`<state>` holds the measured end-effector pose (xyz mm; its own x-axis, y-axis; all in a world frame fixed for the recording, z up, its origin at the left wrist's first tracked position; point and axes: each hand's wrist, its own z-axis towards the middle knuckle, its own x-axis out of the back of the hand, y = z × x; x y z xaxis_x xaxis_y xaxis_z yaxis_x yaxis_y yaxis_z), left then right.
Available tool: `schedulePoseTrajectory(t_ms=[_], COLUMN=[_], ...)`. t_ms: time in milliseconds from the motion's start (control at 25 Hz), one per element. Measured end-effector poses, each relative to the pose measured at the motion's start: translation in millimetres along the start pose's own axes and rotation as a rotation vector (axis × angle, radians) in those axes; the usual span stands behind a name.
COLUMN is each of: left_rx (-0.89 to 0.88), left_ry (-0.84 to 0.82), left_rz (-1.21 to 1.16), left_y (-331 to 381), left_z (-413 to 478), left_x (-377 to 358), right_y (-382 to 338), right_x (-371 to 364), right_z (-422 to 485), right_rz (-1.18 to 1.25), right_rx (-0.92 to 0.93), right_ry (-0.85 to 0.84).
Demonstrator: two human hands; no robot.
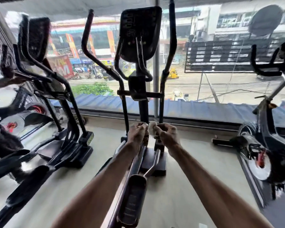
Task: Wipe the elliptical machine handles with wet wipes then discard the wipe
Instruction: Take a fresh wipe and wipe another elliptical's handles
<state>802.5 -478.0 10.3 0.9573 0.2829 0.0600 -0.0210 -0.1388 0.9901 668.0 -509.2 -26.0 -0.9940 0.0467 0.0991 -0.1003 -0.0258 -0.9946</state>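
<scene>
A black elliptical machine stands straight ahead with its console (139, 32) at the top. Its long left handle (86, 38) and long right handle (172, 30) rise on either side of the console. A small white wet wipe (152, 127) is stretched between my two hands, low in front of the machine's post. My left hand (137, 131) pinches its left edge with curled fingers. My right hand (167, 132) pinches its right edge. Both hands are well below the handles and touch neither of them. One foot pedal (132, 195) lies below my arms.
Another elliptical (44, 76) stands to the left and an exercise bike (268, 129) to the right. A big window (204, 71) runs behind the machines, overlooking a street. Pale floor (196, 153) lies between the machines.
</scene>
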Motion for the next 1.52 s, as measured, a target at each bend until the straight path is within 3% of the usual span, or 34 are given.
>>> schedulePoseTrajectory(t_ms=[360, 760, 1280, 1520], left_rx=[-0.091, -0.170, -0.258, -0.269], left_ry=[0.144, 0.344, 0.283, 0.171], left_rz=[-0.004, 0.015, 0.051, -0.014], left_y=[86, 162, 213, 210], left_z=[211, 361, 526, 568], left_x=[-77, -84, -53, -59], right_y=[-52, -105, -157, -163], right_x=[6, -43, -134, -148], right_z=[238, 395, 551, 597], right_rz=[-0.076, -0.074, -0.147, -0.197], right_rx=[0.127, 0.196, 0.419, 0.644], right_ry=[-0.024, 0.008, 0.277, 0.243])
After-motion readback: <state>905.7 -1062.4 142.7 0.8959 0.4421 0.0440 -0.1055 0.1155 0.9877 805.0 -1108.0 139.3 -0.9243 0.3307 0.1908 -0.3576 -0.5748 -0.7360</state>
